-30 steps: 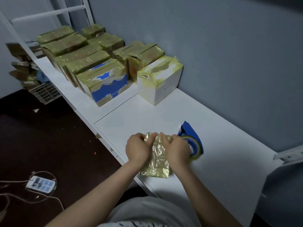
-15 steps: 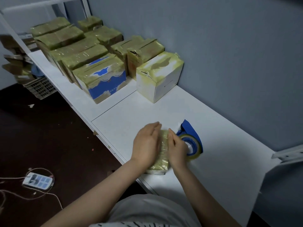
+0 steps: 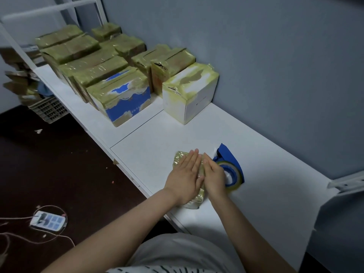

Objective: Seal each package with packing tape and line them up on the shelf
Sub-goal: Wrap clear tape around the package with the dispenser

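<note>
The left hand [image 3: 184,174] and right hand [image 3: 214,177] lie flat, fingers straight, side by side on the small package [image 3: 178,157] at the desk's [image 3: 271,154] near edge, probably smoothing the tape down. The blue tape dispenser [image 3: 229,157] sits just beside the right hand. The sealed packages [image 3: 191,91] stand well apart at the far end.

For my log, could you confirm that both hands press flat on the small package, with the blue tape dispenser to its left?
No: the head view shows the tape dispenser right of the package; left hand and right hand do press flat on it.
</note>
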